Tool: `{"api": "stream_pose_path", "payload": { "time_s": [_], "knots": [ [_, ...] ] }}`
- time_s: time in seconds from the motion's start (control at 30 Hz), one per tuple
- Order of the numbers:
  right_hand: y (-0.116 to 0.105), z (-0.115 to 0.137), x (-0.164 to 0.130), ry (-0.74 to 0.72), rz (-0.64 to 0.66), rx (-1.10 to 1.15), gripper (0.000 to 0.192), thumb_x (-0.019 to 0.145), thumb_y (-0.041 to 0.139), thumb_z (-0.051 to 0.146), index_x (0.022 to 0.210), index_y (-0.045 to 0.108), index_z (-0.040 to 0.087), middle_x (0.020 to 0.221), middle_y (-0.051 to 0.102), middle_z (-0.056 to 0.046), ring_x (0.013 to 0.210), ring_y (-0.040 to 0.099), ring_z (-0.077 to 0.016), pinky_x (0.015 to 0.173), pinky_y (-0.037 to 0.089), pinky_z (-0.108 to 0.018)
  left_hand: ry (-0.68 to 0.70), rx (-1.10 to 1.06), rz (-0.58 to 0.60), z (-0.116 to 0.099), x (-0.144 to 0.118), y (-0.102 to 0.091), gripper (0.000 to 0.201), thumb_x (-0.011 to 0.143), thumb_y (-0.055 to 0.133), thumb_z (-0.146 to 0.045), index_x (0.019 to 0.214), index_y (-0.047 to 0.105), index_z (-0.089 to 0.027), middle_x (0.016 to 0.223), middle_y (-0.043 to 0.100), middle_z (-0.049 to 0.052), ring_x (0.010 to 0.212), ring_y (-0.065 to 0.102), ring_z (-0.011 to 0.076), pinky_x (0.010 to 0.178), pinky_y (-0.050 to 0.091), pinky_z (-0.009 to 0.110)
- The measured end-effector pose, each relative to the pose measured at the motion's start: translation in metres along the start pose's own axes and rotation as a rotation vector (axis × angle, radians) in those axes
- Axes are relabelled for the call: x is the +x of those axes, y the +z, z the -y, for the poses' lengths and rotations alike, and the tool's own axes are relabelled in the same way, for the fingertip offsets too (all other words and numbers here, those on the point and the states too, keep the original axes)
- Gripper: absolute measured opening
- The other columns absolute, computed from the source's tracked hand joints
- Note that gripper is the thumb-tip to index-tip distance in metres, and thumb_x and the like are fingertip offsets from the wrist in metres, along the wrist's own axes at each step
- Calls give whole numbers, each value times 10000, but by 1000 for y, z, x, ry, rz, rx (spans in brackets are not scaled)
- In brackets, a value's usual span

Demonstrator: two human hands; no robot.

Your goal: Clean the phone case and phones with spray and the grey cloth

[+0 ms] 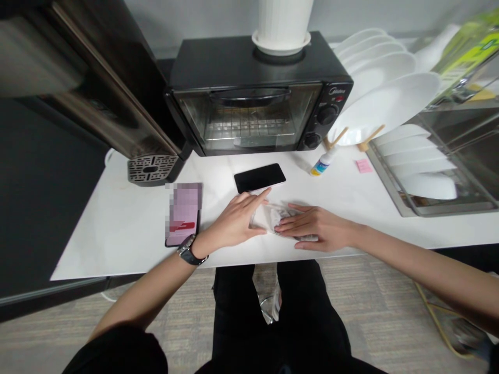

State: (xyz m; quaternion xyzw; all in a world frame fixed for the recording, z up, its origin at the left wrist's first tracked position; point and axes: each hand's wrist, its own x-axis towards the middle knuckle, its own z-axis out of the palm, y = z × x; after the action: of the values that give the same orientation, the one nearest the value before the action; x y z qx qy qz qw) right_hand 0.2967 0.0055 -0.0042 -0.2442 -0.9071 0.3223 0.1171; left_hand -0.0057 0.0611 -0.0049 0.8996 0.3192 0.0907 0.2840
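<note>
Bench (pixel 117 228) carries everything. Toaster oven (pixel 257 93) at the back centre, pot (pixel 281 26) on top of it. Coffee machine (pixel 101 88) left of the oven, plate rack (pixel 382 93) right of it, dish tray (pixel 436 166) further right. Dark phone (pixel 259 177) lies before the oven. Second phone (pixel 184 213) left of it, nearer the front edge. Small bottle (pixel 322 165) and sticky note (pixel 364 165) lie between oven and tray. Both hands rest on a clear bag (pixel 273 215) at the front centre: left hand (pixel 236 221) on its left side, right hand (pixel 314 226) on its right.

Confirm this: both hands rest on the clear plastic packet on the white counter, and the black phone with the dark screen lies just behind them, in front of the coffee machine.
One detail is wrong. The black phone lies in front of the toaster oven, not the coffee machine, as the head view shows. The rest holds: left hand and right hand rest on the clear plastic packet on the white counter.
</note>
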Motion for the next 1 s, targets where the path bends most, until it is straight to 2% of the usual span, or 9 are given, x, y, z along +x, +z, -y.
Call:
{"api": "stream_pose_path", "payload": {
  "time_s": [0.13,0.27,0.33,0.47,0.63,0.73,0.87,1.0],
  "knots": [
    [3,-3,24,-40,28,-85,545,1105,673,377,1593,601,146,1645,606,-154,1582,535,-233,1434,131,-484,-4,27,-9,3,0,0,1066,946,820,-446,1788,194,-260,1574,650,89,1343,585,302,1186,464,424],
    [4,-6,42,-31,41,-192,685,1083,709,429,1682,484,183,1748,473,-132,1651,427,-250,1432,67,-520,-4,74,-17,6,1,1,1069,939,823,-486,1785,219,-236,1556,651,128,1322,617,317,1179,476,435],
    [3,-8,41,-18,28,-226,707,1082,710,444,1695,463,191,1756,461,-130,1654,423,-255,1429,66,-543,-18,96,-21,5,1,1,1063,939,820,-496,1783,231,-231,1570,641,135,1329,618,327,1184,475,442],
    [-1,-12,13,23,-10,-272,757,1077,715,445,1721,423,175,1743,471,-152,1627,469,-271,1433,52,-541,-48,127,-18,0,3,2,1043,944,811,-513,1776,248,-232,1546,664,113,1338,602,339,1192,465,456],
    [-1,-3,-38,141,-45,-275,750,1086,698,364,1756,376,267,1733,504,-91,1619,476,-261,1443,53,-484,-77,167,-38,-4,4,7,1062,917,840,-519,1762,279,-205,1524,682,107,1340,600,355,1196,450,464],
    [4,7,-46,141,-18,-218,768,1081,703,402,1762,365,291,1720,527,-85,1628,461,-265,1445,28,-481,-62,159,-49,-4,4,9,1050,928,831,-524,1765,269,-231,1513,691,93,1347,608,340,1196,449,449],
    [12,12,-20,25,-36,-145,814,1058,728,420,1755,368,207,1711,536,-152,1618,488,-279,1442,120,-517,-20,133,-72,-2,3,10,1046,937,829,-526,1769,254,-257,1495,703,85,1334,621,326,1204,449,444],
    [13,5,21,-71,-53,-162,701,1079,661,387,1675,450,83,1683,561,-221,1558,572,-322,1419,228,-565,6,135,-77,2,3,10,1052,928,845,-547,1760,287,-228,1471,690,114,1322,625,334,1201,466,454]
  ]
}}
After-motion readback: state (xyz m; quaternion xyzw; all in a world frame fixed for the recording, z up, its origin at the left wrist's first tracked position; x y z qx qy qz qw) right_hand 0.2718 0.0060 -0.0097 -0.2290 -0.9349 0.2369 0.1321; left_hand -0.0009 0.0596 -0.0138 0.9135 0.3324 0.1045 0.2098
